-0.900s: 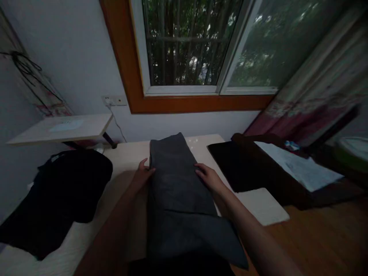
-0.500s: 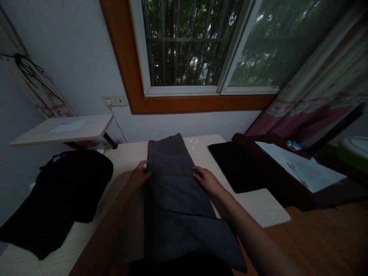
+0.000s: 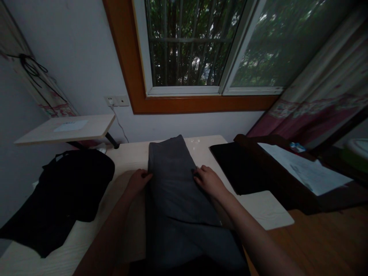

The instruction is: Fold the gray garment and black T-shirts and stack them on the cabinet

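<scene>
Dark grey trousers [image 3: 175, 184], folded lengthwise, lie on the pale table [image 3: 123, 157], with the narrow end toward the wall. A crease crosses the cloth lower down, and the near end hangs over the table's front edge. At the left edge of the cloth, my left hand [image 3: 139, 180] is closed in a pinch. My right hand [image 3: 209, 180] grips the right edge at about the same height, fingers curled on the fabric. Folded black cloth [image 3: 235, 165] rests to the right.
A heap of black clothing [image 3: 77, 184] lies on the left. Behind it stands a small raised shelf [image 3: 43, 134] with a paper on it. On the right, dark brown furniture [image 3: 287, 176] holds white papers [image 3: 304, 168]. A window [image 3: 189, 46] is ahead.
Both hands have slid slightly toward me along the edges, and their fingers have closed tighter on the cloth. The lower flap at the right has dropped and straightened.
</scene>
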### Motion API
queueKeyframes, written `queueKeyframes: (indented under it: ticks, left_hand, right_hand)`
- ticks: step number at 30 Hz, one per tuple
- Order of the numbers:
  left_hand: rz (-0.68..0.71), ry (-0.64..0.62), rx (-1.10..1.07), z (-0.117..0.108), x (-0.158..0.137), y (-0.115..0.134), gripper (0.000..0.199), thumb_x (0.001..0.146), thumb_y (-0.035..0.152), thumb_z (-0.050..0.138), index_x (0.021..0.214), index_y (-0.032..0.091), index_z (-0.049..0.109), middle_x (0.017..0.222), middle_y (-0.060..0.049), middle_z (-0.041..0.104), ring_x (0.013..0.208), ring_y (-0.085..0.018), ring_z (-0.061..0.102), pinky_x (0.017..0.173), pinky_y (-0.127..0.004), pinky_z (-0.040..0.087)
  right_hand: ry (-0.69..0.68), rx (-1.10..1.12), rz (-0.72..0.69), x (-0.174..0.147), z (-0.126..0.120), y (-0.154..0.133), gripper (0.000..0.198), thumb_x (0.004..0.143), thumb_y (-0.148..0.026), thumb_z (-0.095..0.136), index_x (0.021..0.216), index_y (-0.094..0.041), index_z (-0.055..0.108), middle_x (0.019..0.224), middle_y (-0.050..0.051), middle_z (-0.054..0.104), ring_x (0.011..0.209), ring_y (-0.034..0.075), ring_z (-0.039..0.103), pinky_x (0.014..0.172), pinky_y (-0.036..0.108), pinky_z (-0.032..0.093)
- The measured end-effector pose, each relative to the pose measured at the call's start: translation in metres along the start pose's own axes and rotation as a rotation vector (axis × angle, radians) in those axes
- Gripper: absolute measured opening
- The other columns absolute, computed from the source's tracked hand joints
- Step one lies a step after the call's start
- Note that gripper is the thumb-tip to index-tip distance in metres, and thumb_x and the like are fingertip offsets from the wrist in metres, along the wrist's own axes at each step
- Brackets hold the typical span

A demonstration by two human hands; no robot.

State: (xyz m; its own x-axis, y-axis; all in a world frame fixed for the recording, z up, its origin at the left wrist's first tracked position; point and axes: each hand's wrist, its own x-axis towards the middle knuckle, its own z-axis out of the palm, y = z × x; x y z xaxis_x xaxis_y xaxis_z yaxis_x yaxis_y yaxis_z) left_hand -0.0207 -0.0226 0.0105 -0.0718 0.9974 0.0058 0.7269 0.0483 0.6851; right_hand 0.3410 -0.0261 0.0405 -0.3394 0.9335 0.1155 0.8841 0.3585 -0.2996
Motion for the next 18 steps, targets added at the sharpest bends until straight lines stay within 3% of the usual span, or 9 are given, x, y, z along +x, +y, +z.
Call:
queueKeyframes:
  ticks: [2,5,9,12,15,18]
  left_hand:
    - [-0.028,-0.046,-0.089,0.000,0.000,-0.001,0.030,0.081,0.047,0.059,0.082,0.019,0.069,0.087,-0.007,0.072,0.084,-0.026,0.067,0.078,-0.036,0.048]
    - [-0.027,-0.039,-0.147,0.001,0.003,-0.004,0.028,0.078,0.045,0.064,0.088,0.019,0.067,0.085,-0.006,0.071,0.082,-0.025,0.067,0.076,-0.035,0.049]
    - [-0.006,0.019,-0.311,0.005,0.018,-0.004,0.055,0.076,0.044,0.070,0.123,0.019,0.057,0.096,-0.006,0.071,0.086,-0.023,0.069,0.078,-0.034,0.052]
    - [-0.025,0.004,-0.422,0.008,0.037,0.001,0.066,0.077,0.047,0.069,0.134,0.020,0.051,0.097,-0.006,0.070,0.086,-0.022,0.069,0.077,-0.035,0.054]
    - [0.014,0.016,-0.415,0.011,0.058,0.007,0.062,0.078,0.044,0.068,0.133,0.019,0.055,0.099,-0.006,0.070,0.088,-0.022,0.068,0.080,-0.035,0.054]
    - [0.100,0.039,-0.326,0.013,0.077,0.012,0.052,0.079,0.037,0.065,0.128,0.019,0.062,0.110,-0.008,0.071,0.095,-0.023,0.067,0.087,-0.036,0.054]
  right_hand:
    - [0.026,0.042,-0.065,0.000,-0.003,-0.013,0.015,0.092,-0.031,0.063,0.100,-0.019,0.068,0.102,0.010,0.062,0.101,0.024,0.060,0.090,0.032,0.044]
    - [-0.108,0.219,-0.243,-0.003,-0.003,-0.034,0.013,0.094,-0.032,0.064,0.095,-0.020,0.068,0.095,0.005,0.063,0.091,0.019,0.061,0.082,0.027,0.045]
    - [-0.328,0.352,-0.415,-0.008,0.002,-0.059,0.020,0.095,-0.039,0.065,0.090,-0.020,0.068,0.085,0.002,0.066,0.078,0.014,0.061,0.071,0.023,0.042]
    - [-0.402,0.351,-0.518,-0.015,0.006,-0.074,0.029,0.092,-0.047,0.067,0.087,-0.019,0.068,0.085,0.002,0.067,0.077,0.014,0.061,0.069,0.023,0.040]
    - [-0.484,0.325,-0.563,-0.024,0.011,-0.084,0.034,0.087,-0.053,0.071,0.088,-0.019,0.069,0.086,0.002,0.069,0.074,0.013,0.060,0.065,0.023,0.038]
    - [-0.531,0.276,-0.540,-0.033,0.013,-0.091,0.024,0.083,-0.042,0.076,0.089,-0.019,0.068,0.083,0.000,0.069,0.069,0.012,0.059,0.061,0.023,0.034]
